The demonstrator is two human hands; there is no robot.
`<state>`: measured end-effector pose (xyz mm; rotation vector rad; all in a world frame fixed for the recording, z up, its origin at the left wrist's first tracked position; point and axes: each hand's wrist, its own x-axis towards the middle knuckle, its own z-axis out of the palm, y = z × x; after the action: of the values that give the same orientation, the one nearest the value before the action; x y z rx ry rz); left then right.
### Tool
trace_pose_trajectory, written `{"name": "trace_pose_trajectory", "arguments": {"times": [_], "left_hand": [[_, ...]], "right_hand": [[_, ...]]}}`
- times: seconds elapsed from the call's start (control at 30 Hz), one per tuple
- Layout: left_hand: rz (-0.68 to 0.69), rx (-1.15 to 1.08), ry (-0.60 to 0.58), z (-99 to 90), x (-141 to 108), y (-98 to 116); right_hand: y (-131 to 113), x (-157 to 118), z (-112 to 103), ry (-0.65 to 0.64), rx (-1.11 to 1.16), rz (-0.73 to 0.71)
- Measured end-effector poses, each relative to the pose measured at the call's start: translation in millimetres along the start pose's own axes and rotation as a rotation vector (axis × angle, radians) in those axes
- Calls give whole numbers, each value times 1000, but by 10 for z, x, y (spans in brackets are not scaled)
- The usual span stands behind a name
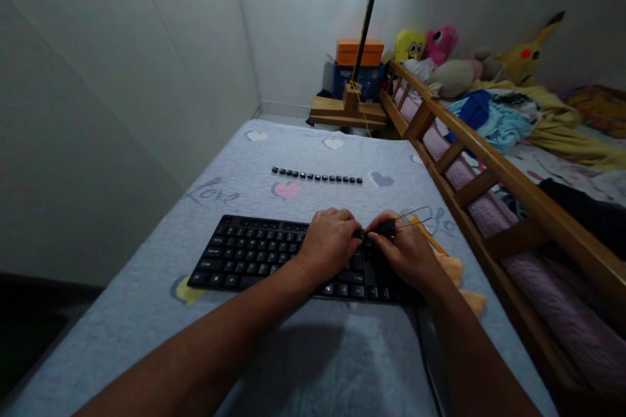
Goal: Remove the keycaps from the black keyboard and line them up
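Observation:
A black keyboard (252, 253) lies on the pale blue cloth, its right part mostly covered by my hands. My left hand (330, 241) rests over the keys right of the middle, fingers curled and closed near the upper edge; what they pinch is too small to make out. Close beside it, my right hand (403, 247) is closed on a keycap puller (388, 228) with a black handle, its thin wire loops pointing right, away from the keys. Beyond the keyboard, several black keycaps (317, 177) lie in one row on the cloth.
Right of my right hand are a yellow stick-like tool (433, 240) and an orange cloth (452, 267). A cable (426, 365) runs toward me from the keyboard. A wooden bed rail (469, 143) borders the right side. A wooden stand (349, 107) with a pole stands behind.

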<state>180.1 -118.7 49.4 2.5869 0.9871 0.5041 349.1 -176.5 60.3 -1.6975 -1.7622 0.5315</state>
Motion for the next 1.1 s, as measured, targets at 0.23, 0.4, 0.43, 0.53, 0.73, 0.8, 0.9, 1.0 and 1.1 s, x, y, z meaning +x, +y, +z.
{"name": "trace_pose_trajectory", "arguments": {"times": [0.23,0.4,0.43,0.53,0.73,0.8,0.9,1.0,1.1], "left_hand": [[-8,-24,-27,-3,6,-10],[-6,-37,2,-7,18,-38],[-9,-44,10,-8,21,-43],[-14,-64,27,-7,28,-51],[1,-92,48,16,30,-43],[2,-104,62,24,30,-40],[-10,-120,76,26,31,-37],[-13,-134,70,23,29,-37],[-15,-116,74,23,23,-46]], "right_hand": [[-51,-24,10,-2,47,6],[-7,-26,15,72,114,-12],[12,-25,15,103,144,-37],[53,-26,12,136,187,-96],[13,-19,33,137,20,-138],[3,-12,44,118,-24,-152],[11,-3,61,55,-44,-153],[26,5,67,26,-47,-149],[58,54,31,19,-76,-156]]}}
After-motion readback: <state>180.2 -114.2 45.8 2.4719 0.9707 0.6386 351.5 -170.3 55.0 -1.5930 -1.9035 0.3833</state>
